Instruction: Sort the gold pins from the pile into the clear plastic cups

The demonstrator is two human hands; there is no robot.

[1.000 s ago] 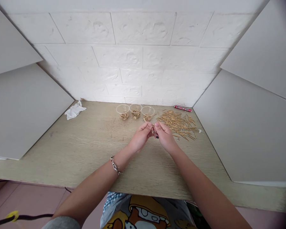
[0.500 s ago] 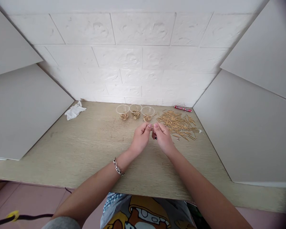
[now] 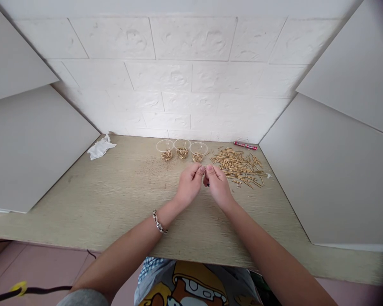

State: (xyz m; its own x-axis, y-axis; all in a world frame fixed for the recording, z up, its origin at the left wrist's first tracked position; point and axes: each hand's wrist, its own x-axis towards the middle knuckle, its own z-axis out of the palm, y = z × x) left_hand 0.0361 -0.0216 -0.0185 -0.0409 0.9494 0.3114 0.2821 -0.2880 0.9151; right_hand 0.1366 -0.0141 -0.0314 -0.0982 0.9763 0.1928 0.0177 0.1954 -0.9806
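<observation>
My left hand [image 3: 190,182] and my right hand [image 3: 218,183] meet thumb to thumb above the table, both closed in a pinch. A small gold-coloured part is held between their fingertips, mostly hidden by the thumbs. Just beyond my right hand spreads a loose pile of slim gold-coloured metal rods [image 3: 231,160]. Behind my left hand three clear plastic cups stand in a row: the left cup [image 3: 165,145], the middle cup [image 3: 182,145] and the right cup [image 3: 198,148]. Small gold-coloured pieces lie in each of them.
A crumpled white tissue [image 3: 101,147] lies at the table's back left. A red printed tube [image 3: 245,145] rests by the wall behind the rods. Tiny gold-coloured bits [image 3: 158,166] are scattered on the wooden table [image 3: 115,199]. Pale panels [image 3: 344,170] border both sides.
The hands stay pinched together in nearly the same place. The gold-coloured part between the fingertips shows less than before. The view has shifted very slightly.
</observation>
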